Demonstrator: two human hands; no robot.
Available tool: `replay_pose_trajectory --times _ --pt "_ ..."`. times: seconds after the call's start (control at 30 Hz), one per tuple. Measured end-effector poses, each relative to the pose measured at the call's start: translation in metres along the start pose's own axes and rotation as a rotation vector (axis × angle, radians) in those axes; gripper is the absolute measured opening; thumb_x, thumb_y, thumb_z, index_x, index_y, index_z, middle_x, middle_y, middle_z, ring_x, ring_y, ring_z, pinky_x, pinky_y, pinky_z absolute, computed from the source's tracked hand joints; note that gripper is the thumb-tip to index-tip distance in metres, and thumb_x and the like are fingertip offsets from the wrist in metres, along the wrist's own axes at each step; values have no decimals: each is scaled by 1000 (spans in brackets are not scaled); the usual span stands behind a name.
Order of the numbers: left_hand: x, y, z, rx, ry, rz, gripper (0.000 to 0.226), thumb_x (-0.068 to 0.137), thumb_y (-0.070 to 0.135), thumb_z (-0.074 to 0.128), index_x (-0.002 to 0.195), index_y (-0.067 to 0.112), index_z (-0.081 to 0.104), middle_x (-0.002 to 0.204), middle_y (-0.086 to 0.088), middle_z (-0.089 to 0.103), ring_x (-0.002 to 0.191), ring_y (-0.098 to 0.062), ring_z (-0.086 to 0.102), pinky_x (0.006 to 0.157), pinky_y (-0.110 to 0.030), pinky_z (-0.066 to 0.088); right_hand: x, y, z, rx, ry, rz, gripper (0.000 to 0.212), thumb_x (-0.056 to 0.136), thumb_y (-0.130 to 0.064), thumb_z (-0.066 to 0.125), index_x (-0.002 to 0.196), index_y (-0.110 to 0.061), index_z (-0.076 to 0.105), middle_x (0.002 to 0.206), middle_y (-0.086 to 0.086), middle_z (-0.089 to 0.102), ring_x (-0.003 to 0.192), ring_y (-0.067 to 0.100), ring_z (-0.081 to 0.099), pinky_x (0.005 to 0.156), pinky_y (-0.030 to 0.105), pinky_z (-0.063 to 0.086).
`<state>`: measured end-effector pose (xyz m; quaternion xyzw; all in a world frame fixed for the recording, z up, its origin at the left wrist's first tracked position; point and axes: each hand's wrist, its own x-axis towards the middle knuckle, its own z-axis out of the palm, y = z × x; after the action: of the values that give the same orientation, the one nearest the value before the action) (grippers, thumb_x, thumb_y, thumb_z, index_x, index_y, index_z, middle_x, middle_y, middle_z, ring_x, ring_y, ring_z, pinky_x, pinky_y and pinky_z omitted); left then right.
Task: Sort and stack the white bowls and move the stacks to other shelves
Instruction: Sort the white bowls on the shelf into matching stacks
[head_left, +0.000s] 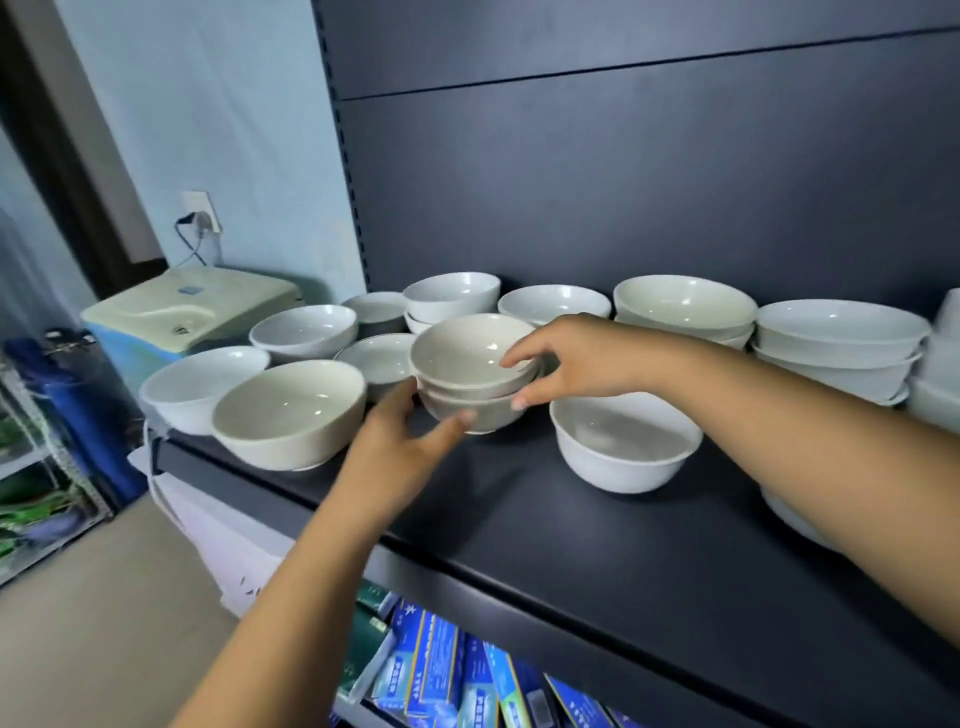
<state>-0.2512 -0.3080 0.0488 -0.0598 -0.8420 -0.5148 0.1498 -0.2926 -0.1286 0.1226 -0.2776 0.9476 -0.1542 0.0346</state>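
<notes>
The two-bowl stack (470, 371) sits between both grips on the dark shelf (519, 519). The left grip (405, 436) cups the lower bowl with thumb and fingers. The right grip (571, 364) pinches rim and side opposite, likely so the nested pair lifts as one. A deep white bowl (623, 447) stands just under the right grip's wrist.

You are working with both arms bare. Behind your left hand (410, 436) the left forearm (311, 571) is showing uncovered right to the frame's edge; behind your right hand (571, 358) the right forearm (779, 415) is showing likewise. Your thumbnails (519, 402) are showing trimmed short
</notes>
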Motion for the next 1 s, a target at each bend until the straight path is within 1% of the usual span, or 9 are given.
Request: replay_pose_trajectory --times 0.17,0.3,0.37,0.43,0.53,0.77,0.83,0.93,1.0 --pt "8 -30 8 62 -71 -116 82 70 33 77 137 10 34 136 2 43 126 -11 39 101 -26 34 17 1 12 5 53 -21 17 80 -28 68 94 -18 65 103 -3 62 102 15 53 86 26 39" --pt "21 -42 11 66 -74 -148 92 64 37 80 137 10 32 141 -3 43 128 -16 41 106 -32 35 21 6 18 56 195 -27 15 77 -25 72 86 -16 62 119 0 54 111 13 46 75 9 32" --pt "25 -43 11 17 -78 -122 93 62 36 81 138 14 32 140 0 45 128 -15 42 107 -34 36 21 9 18 95 223 7 22 74 -27 74 89 -15 63 115 -3 51 107 11 45 75 6 31" --pt "28 -43 12 -39 -92 -97 91 63 31 82 138 16 33 138 3 47 126 -12 43 106 -31 36 20 12 18 116 232 48 33 71 -34 76 94 -20 57 112 -6 47 106 11 43 82 18 35" --pt "33 -43 14 -108 -92 -68 92 60 30 85 136 17 34 135 6 48 123 -9 45 103 -25 36 18 17 18 150 253 133 62 68 -41 76 119 -23 47 126 -8 39 115 10 39 88 22 31" --pt "42 -45 14 -154 -62 -55 92 56 26 87 133 16 38 129 4 53 117 -10 49 96 -23 39 27 31 21 258 1 209 102 58 -47 77 139 -26 20 135 -7 47 123 17 46 104 39 39" --pt "40 -45 14 -146 -26 -46 96 48 32 87 131 15 41 127 3 56 116 -11 52 98 -27 43 28 31 24 302 40 194 95 53 -44 80 132 -23 30 130 -4 52 119 19 50 102 41 41" --pt "33 -41 13 -132 18 -19 99 43 37 85 130 15 43 126 2 57 116 -12 53 100 -32 44 26 30 28 362 90 120 57 50 -39 80 93 -36 43 111 -3 61 108 19 57 97 44 45" --pt "29 -35 9 -144 58 8 97 47 32 88 131 14 43 125 1 58 116 -13 54 99 -31 45 22 25 25 402 125 65 51 56 -27 82 90 -36 44 108 -5 62 108 16 58 98 43 45"
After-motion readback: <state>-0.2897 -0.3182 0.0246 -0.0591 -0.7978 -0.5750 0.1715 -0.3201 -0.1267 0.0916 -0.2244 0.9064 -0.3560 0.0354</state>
